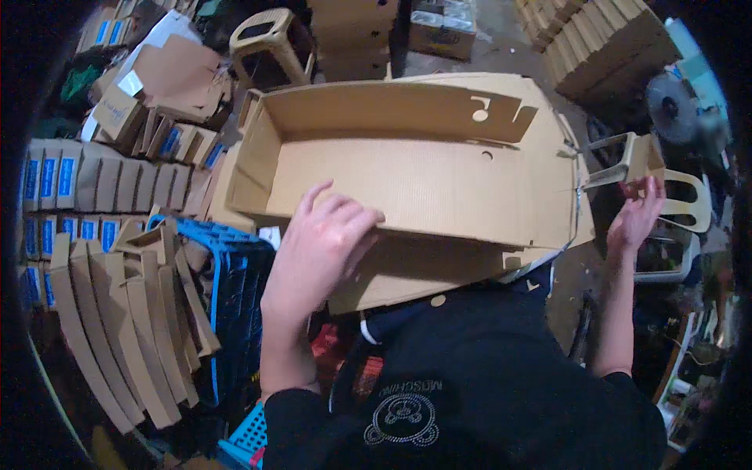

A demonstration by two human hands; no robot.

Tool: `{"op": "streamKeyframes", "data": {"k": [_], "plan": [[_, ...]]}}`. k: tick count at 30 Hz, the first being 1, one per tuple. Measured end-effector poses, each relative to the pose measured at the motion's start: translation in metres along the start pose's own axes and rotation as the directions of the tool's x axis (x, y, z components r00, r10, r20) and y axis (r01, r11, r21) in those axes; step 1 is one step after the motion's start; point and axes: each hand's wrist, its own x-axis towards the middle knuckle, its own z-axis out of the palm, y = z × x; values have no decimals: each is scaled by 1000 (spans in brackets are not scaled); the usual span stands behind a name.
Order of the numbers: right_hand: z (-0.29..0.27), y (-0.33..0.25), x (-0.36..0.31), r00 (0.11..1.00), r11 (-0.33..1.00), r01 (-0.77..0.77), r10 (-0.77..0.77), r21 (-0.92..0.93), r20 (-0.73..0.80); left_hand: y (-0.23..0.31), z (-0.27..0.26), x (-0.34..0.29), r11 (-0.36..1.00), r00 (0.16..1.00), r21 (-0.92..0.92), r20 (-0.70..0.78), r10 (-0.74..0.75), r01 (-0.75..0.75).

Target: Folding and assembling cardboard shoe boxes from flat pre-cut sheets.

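From where I stand, a long open cardboard box (399, 168) fills the middle of the frame, its left end walled and its right end lying open. Its far wall has notches and a round hole cut near the right. It rests on flat cardboard sheets (560, 168) that stick out past it on the right and below; what carries them is hidden.

The person's left hand (333, 231) is over the near wall, left of centre, back of the hand up. Its grip is loosely spread, the fingers bent; I can't tell whether the fingertips touch the rim. The right hand (636, 213) is raised at the right of the frame, well apart from the box. A small brown cardboard piece (648, 155) shows right at its fingertips, but I can't tell whether the grip pinches it.

A black shirt (486, 376) with a studded bear outline fills the lower middle. At left are rows of cartons (117, 176) with blue labels, long cardboard strips (129, 329) standing in a bunch, and a blue plastic crate (223, 243). A beige plastic stool (270, 39) stands at upper left, a pale plastic chair (685, 200) at right, and stacked cardboard (599, 43) at upper right.
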Motion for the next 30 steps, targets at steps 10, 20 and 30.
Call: {"op": "streamKeyframes", "data": {"k": [10, 20, 30], "plan": [[72, -160, -128, -318, 647, 447, -530, 618, 786, -22, -8, 0, 997, 997, -40, -37, -65, 64], [83, -94, -202, -428, 866, 470, 55, 171, 902, -20, 6, 9, 999, 998, 2, 39, -42, 42], [95, -83, -226, -377, 831, 501, -42, 242, 925, -16, 7, 6, 999, 999, -21, -13, -44, 44]]}}
